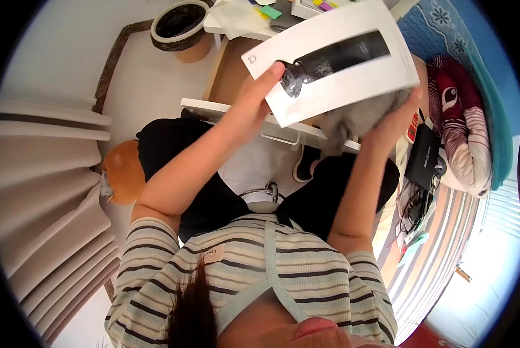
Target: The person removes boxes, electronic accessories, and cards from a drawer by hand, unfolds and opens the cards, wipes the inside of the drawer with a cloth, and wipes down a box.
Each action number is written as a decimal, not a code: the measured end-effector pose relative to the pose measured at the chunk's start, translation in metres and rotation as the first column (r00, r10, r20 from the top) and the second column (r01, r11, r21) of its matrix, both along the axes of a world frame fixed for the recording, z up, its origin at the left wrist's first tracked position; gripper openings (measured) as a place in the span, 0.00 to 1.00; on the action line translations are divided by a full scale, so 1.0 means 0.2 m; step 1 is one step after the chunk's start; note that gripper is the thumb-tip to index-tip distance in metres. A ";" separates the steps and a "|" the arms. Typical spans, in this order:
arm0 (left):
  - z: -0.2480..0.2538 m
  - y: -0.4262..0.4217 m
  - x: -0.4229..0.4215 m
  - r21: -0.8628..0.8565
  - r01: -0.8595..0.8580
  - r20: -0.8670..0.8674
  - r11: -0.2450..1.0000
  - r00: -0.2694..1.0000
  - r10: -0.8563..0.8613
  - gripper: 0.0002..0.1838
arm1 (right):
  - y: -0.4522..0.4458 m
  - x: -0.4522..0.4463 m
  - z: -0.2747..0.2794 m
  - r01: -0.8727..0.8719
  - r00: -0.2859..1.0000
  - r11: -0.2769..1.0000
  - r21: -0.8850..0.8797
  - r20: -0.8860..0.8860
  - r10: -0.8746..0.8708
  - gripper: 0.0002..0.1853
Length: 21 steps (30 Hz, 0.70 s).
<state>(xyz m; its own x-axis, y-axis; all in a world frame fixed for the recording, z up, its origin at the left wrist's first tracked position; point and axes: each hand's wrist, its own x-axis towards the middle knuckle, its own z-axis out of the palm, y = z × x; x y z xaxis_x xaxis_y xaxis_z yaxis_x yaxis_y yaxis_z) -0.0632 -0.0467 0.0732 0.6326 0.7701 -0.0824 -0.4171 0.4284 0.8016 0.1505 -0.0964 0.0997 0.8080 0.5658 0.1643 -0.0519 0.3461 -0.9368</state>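
Note:
A white box (329, 95) with a picture of a black electric shaver on its face is held up and tilted over a pulled-out drawer. My left hand (256, 100) grips its left end, thumb on the printed front and the other fingers behind. At the lower right corner, my right hand (394, 119) holds the box edge, its fingers mostly hidden. A grey furry thing (358, 119) shows beneath the box beside my right hand; the box covers part of it, and its kind is unclear. The open drawer (228, 72) has a white front and wooden inner sides.
A bin (181, 35) with a black liner stands at the far left. Papers and sticky notes (270, 11) lie on the desktop. To the right are a small black box (422, 156), cables (411, 209) and a plush toy (460, 116) on a bed. A beige curtain (51, 174) hangs left.

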 end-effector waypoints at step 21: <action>-0.02 0.12 -0.14 -0.370 -0.135 0.282 0.919 0.926 0.249 0.31 | 0.19 0.16 0.12 0.173 0.288 0.951 0.258 0.910 -0.299 0.13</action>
<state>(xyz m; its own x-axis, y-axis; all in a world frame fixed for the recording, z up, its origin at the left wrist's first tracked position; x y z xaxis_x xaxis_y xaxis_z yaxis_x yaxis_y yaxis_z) -0.0910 -0.0230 0.0701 0.5113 0.8405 -0.1793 -0.7258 0.5341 0.4336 0.1825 -0.0593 0.1234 0.1759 0.3099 0.9344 0.9272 0.2669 -0.2630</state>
